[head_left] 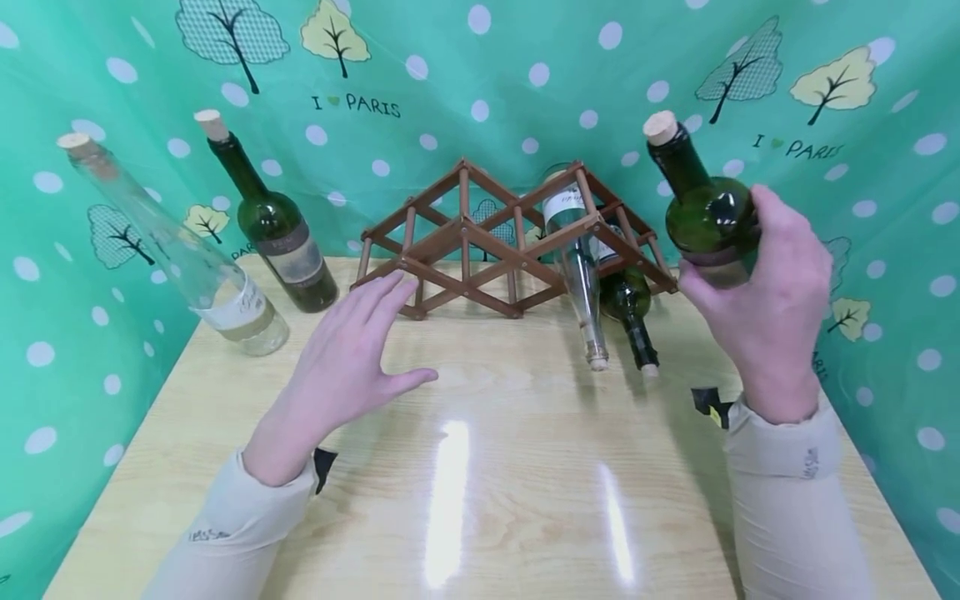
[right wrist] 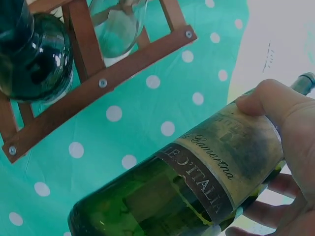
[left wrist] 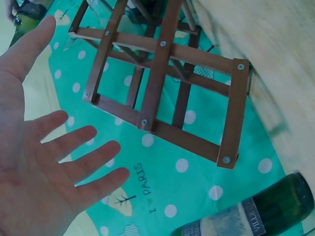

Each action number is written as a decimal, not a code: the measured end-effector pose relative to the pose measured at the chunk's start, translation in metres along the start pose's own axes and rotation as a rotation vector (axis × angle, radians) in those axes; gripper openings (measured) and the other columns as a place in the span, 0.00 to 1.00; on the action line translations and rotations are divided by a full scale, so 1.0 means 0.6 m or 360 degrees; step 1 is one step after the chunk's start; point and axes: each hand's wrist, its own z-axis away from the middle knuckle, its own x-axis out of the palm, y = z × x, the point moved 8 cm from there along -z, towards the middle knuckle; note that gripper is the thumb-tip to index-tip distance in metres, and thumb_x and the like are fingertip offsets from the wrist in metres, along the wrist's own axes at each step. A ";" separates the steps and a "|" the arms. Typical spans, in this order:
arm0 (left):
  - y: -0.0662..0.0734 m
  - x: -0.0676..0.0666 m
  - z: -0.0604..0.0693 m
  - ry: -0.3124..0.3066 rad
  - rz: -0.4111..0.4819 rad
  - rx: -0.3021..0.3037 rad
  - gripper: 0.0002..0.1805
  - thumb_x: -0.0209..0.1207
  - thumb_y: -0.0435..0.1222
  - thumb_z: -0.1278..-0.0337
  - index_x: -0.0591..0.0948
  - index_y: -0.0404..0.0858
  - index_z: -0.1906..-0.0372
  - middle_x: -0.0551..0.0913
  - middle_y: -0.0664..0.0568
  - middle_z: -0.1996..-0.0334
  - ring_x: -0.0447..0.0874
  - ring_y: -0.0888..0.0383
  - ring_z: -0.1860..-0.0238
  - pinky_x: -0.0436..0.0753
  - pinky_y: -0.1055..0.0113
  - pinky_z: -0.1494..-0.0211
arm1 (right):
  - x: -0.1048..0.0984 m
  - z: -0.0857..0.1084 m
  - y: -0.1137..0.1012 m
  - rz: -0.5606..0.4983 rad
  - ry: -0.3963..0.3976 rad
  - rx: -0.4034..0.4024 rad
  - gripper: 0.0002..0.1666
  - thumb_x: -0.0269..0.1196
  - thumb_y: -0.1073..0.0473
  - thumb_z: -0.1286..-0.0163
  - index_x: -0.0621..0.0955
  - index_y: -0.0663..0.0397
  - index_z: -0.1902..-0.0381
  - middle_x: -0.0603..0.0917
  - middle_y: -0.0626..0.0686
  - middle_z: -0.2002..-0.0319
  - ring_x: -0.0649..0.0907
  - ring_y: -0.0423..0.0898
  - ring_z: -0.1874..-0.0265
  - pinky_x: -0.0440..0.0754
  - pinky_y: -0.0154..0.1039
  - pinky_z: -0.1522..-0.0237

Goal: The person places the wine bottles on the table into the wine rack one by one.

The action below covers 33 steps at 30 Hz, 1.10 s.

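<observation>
My right hand [head_left: 783, 283] grips a corked green wine bottle [head_left: 708, 212] off the table, right of the wooden wine rack [head_left: 435, 247]. Its neck tilts up and left; in the right wrist view, thumb and fingers wrap the labelled body [right wrist: 202, 162]. My left hand [head_left: 337, 367] hovers before the rack's left end, fingers spread and holding nothing, as the left wrist view also shows. In the rack's right part lie a clear bottle [head_left: 579, 271] and a second green bottle [head_left: 628, 298], corked necks pointing toward me and downward.
At the table's back left stand a tall clear bottle [head_left: 180, 250] and a labelled green bottle [head_left: 277, 221], both corked. A dotted green cloth [head_left: 525, 117] hangs behind and at the sides. Light reflects off the wooden tabletop [head_left: 525, 467].
</observation>
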 end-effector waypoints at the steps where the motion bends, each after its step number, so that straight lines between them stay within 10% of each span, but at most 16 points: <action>1: -0.001 -0.001 -0.003 0.0000 0.0003 -0.0006 0.65 0.83 0.58 0.59 0.65 0.34 0.20 0.69 0.38 0.23 0.66 0.36 0.24 0.67 0.38 0.23 | 0.001 0.000 -0.004 0.0002 -0.0006 -0.0015 0.41 0.76 0.59 0.43 0.77 0.56 0.31 0.85 0.61 0.39 0.83 0.66 0.45 0.78 0.60 0.39; 33: 0.021 -0.037 -0.024 0.0179 0.0094 0.0046 0.61 0.84 0.51 0.55 0.64 0.35 0.19 0.66 0.39 0.21 0.67 0.37 0.24 0.68 0.39 0.24 | 0.066 0.047 -0.095 0.0090 -0.0431 -0.0442 0.46 0.77 0.63 0.45 0.76 0.46 0.27 0.81 0.63 0.37 0.76 0.72 0.42 0.62 0.74 0.29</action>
